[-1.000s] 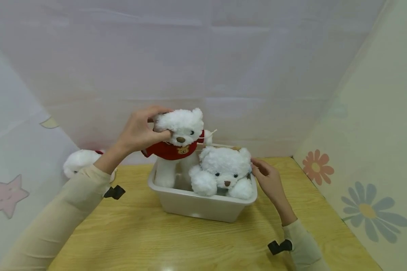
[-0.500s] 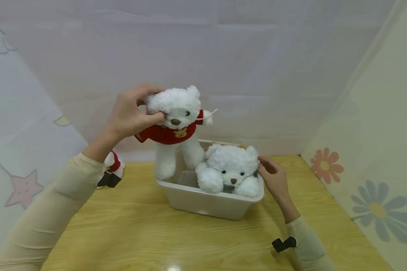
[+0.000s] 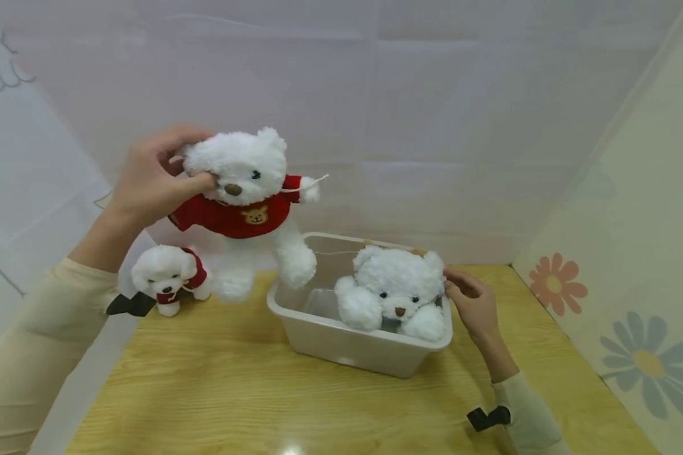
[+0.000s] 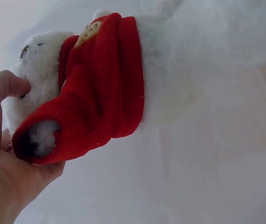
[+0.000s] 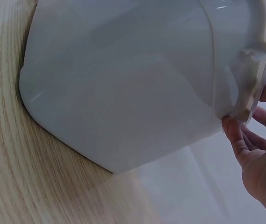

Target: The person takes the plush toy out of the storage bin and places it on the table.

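One toy dog [image 3: 162, 268], head view only, gripped bear [image 4: 105, 79], left wrist also.

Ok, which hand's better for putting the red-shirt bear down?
Probably the left hand: it grips the red-shirt bear by the head, while the right hand holds the bin's rim.

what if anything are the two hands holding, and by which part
The left hand grips the red-shirted bear by its head; the right hand holds the pale bin by its rim.

White bear [image 3: 236, 164], red shirt [image 3: 224, 218], tan bear-face patch [image 3: 255, 215], greyish tub [image 3: 350, 345], yellow wood-grain table [image 3: 233, 385]
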The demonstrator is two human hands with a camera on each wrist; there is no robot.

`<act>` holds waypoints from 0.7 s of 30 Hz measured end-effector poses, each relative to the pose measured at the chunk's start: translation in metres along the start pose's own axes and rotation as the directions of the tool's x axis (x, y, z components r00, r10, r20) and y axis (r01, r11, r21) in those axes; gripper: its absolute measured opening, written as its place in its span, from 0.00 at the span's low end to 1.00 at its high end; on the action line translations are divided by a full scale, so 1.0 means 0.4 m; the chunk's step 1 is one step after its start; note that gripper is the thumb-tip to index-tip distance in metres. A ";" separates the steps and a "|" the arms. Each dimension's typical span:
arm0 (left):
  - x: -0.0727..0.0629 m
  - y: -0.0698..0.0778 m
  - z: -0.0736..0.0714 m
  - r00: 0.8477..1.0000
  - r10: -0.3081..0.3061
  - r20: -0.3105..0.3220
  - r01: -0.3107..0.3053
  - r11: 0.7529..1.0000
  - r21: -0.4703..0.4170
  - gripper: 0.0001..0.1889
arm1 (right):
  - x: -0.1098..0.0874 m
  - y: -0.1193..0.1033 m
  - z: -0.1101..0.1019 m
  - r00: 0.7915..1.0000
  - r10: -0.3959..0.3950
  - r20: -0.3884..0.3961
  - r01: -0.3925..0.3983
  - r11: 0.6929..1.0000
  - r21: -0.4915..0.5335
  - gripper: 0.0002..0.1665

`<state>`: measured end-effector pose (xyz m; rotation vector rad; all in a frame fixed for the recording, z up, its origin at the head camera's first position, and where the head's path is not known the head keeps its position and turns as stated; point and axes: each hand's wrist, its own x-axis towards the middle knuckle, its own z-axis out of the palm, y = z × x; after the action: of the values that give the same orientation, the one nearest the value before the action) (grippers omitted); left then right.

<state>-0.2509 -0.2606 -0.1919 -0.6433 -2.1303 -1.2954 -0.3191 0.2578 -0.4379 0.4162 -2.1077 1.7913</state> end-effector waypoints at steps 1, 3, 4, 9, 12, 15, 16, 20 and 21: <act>-0.007 -0.011 -0.010 1.000 -0.027 -0.014 0.027 1.000 0.001 0.26 | -0.002 -0.001 0.000 1.000 0.002 -0.004 -0.002 1.000 0.004 0.16; -0.023 -0.035 -0.025 0.996 -0.075 -0.040 0.076 0.997 0.004 0.26 | -0.007 -0.002 -0.003 1.000 0.002 -0.018 -0.001 1.000 0.011 0.16; -0.032 -0.047 -0.031 0.994 -0.092 -0.055 0.092 0.996 0.013 0.25 | -0.011 -0.003 -0.006 1.000 0.003 -0.026 -0.002 1.000 0.009 0.15; -0.075 -0.098 -0.038 0.987 -0.102 -0.122 0.105 0.994 0.020 0.25 | -0.028 0.005 -0.047 0.996 0.010 -0.085 -0.005 0.999 0.050 0.15; -0.094 -0.121 -0.034 0.983 -0.104 -0.151 0.105 0.994 0.001 0.24 | -0.034 0.002 -0.081 0.990 0.040 -0.136 -0.032 0.997 0.064 0.14; -0.111 -0.148 -0.026 0.979 -0.121 -0.164 0.122 0.993 -0.005 0.24 | -0.035 -0.001 -0.113 0.980 0.078 -0.184 -0.063 0.994 0.089 0.14; -0.117 -0.159 -0.022 0.978 -0.123 -0.168 0.126 0.992 0.006 0.24 | -0.035 -0.002 -0.122 0.976 0.092 -0.198 -0.073 0.992 0.102 0.14; -0.147 -0.207 0.001 0.974 -0.142 -0.174 0.157 0.985 0.076 0.24 | -0.037 -0.003 -0.154 0.959 0.142 -0.245 -0.096 0.977 0.188 0.13; -0.155 -0.219 0.008 0.974 -0.142 -0.175 0.160 0.983 0.092 0.23 | -0.040 -0.003 -0.160 0.955 0.151 -0.256 -0.099 0.974 0.205 0.13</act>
<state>-0.2637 -0.3014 -0.2904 -0.3205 -2.1247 -1.2581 -0.2999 0.3205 -0.4344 0.0770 -1.8190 2.0033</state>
